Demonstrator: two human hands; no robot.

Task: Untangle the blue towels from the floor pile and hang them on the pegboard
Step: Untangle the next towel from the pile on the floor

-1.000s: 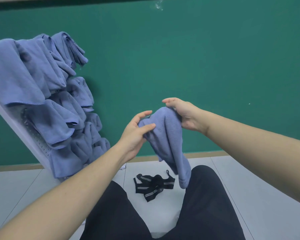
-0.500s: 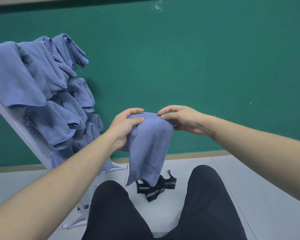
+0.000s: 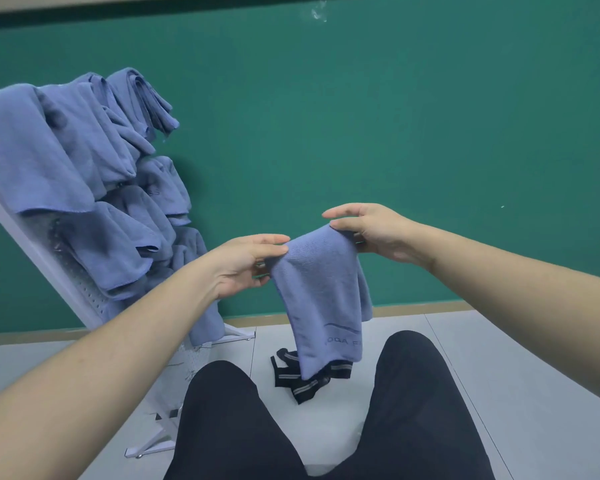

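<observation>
A blue towel [image 3: 321, 292] hangs in front of me, folded over, its lower end with faint lettering reaching down between my knees. My left hand [image 3: 243, 263] pinches its upper left edge between thumb and fingers. My right hand [image 3: 371, 233] pinches the upper right corner, a little higher. To the left leans a white pegboard [image 3: 84, 292] on a stand, draped with several blue towels [image 3: 49, 157].
A black strap with grey stripes [image 3: 302, 379] lies on the pale tiled floor under the towel. My legs in black trousers [image 3: 232, 427] fill the lower middle. A green wall [image 3: 395, 133] stands behind, and the pegboard's white foot [image 3: 153, 445] reaches toward my left knee.
My right hand has risen and moved right, so the towel's top edge now slopes up to the right. The towel hangs longer and shows its lettering.
</observation>
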